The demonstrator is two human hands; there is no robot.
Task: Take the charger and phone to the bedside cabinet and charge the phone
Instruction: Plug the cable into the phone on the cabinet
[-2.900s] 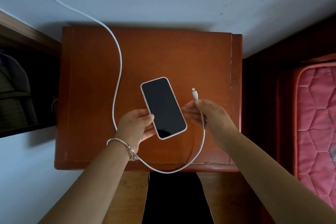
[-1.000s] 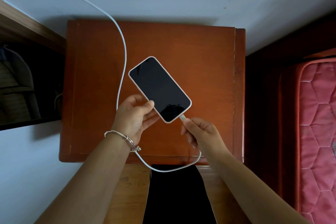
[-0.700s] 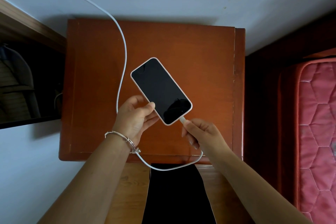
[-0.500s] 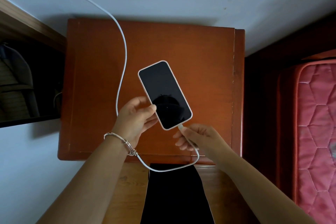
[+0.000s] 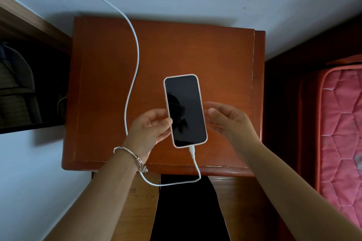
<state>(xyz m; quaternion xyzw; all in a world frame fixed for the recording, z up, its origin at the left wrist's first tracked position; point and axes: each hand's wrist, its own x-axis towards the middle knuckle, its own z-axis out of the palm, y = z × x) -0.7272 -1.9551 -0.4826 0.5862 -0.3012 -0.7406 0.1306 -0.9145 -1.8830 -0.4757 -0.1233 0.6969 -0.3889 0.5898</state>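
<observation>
A phone [image 5: 185,110] with a dark screen and pale case is held above the reddish-brown bedside cabinet [image 5: 98,84]. My left hand [image 5: 150,129] grips its left edge, thumb on the screen side. The white charger cable [image 5: 135,49] comes down from the wall at the top, runs across the cabinet, passes under my left wrist, loops off the front edge, and its plug [image 5: 191,150] sits in the phone's bottom port. My right hand [image 5: 227,119] hovers just right of the phone with fingers relaxed, holding nothing; I cannot tell whether it touches the case.
A white wall runs behind the cabinet. A dark open shelf [image 5: 29,88] lies to the left. A red quilted mattress [image 5: 340,133] lies to the right past a dark gap. Below the cabinet's front edge are wooden floor and my dark clothing [image 5: 188,211].
The plug went into the phone's bottom port. My right hand let go of the cable and moved up beside the phone's right edge. The phone turned more upright.
</observation>
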